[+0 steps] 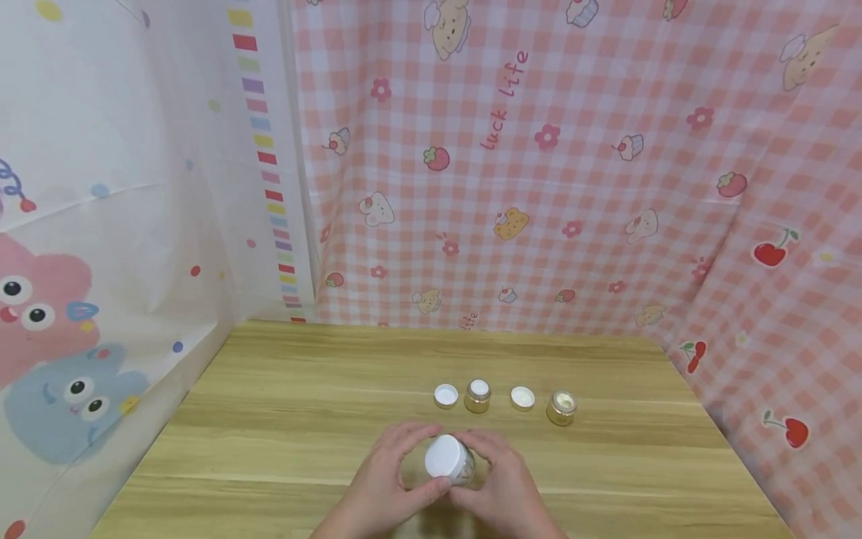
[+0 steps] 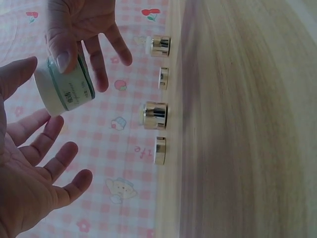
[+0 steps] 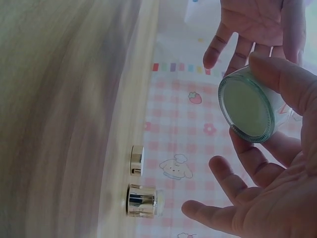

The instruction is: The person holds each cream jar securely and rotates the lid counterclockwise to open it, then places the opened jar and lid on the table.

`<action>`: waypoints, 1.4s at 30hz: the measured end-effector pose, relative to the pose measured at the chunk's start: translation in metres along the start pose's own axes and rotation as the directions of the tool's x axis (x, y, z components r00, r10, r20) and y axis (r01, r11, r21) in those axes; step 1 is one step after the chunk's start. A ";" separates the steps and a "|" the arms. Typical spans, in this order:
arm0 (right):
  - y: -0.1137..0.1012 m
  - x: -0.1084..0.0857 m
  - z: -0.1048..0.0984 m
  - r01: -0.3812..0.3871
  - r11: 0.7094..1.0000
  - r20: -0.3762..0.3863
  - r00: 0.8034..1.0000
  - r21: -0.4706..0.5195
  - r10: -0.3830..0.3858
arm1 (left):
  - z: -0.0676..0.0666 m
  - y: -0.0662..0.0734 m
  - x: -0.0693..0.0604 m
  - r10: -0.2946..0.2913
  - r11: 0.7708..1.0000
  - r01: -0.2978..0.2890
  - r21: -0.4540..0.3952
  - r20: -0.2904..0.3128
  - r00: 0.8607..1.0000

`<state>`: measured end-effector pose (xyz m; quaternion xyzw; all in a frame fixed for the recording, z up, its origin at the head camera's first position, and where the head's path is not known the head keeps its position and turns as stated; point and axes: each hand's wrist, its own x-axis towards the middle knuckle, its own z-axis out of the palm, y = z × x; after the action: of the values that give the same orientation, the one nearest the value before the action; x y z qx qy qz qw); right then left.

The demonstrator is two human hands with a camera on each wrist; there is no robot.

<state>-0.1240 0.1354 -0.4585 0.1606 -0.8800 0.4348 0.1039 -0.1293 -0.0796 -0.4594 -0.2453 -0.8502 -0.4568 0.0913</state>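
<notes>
A glass cream jar (image 1: 463, 466) with a white lid (image 1: 443, 455) is held above the near part of the table, tilted. My right hand (image 1: 501, 479) pinches the jar's glass body between thumb and fingers, its other fingers spread. On the lid's side, my left hand (image 1: 387, 471) has thumb and fingertip at opposite edges of the white lid, the remaining fingers loosely spread. Printed writing shows on the jar wall (image 2: 74, 89) in the left wrist view. The right wrist view shows its pale round base (image 3: 246, 108).
Beyond the hands stand two small gold jars, one with a white top (image 1: 479, 388), the other holding pale cream (image 1: 564, 403). Two small lids, one white inside (image 1: 446, 395) and one cream-coloured (image 1: 522, 397), lie beside them on the wooden table (image 1: 303, 404). Printed cloths hang behind and at both sides.
</notes>
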 end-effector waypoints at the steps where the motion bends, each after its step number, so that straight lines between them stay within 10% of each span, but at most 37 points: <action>1: 0.000 0.000 -0.001 -0.011 1.000 0.004 1.000 0.017 0.011 | 0.000 0.000 0.000 -0.011 1.000 0.011 -0.012 0.001 1.000; 27: -0.002 0.001 -0.003 -0.052 0.993 0.053 0.998 0.107 0.046 | 0.001 -0.002 0.000 -0.034 0.992 0.032 -0.119 -0.013 0.999; 42: -0.001 0.002 -0.002 -0.024 0.997 0.057 0.998 0.078 0.019 | 0.000 -0.001 0.001 0.069 0.997 -0.070 -0.039 -0.045 0.997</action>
<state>-0.1255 0.1360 -0.4561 0.1673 -0.8663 0.4657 0.0682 -0.1308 -0.0795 -0.4594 -0.2664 -0.8295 -0.4757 0.1208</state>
